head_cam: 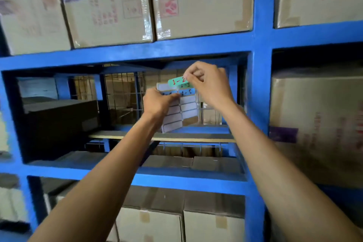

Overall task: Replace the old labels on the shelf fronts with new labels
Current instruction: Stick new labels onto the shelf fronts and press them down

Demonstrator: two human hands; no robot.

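A white label sheet [181, 112] is held up in front of the middle shelf opening, with my left hand [157, 102] gripping its left edge. Most slots on the sheet are blank; a blue label reading 1-5 [187, 92] is stuck on it. My right hand [208, 84] pinches the right end of a green label [176, 81] marked 1-2 in red, which is lifted off the sheet's top and tilted. The blue shelf front [137, 53] runs just above both hands.
Cardboard boxes [200, 0] fill the shelf above, and more boxes [214, 228] sit below. A blue upright [262, 84] stands to the right, with a large box [318, 124] beyond it. A dark box [59, 120] sits left in the middle bay, before a wire mesh back.
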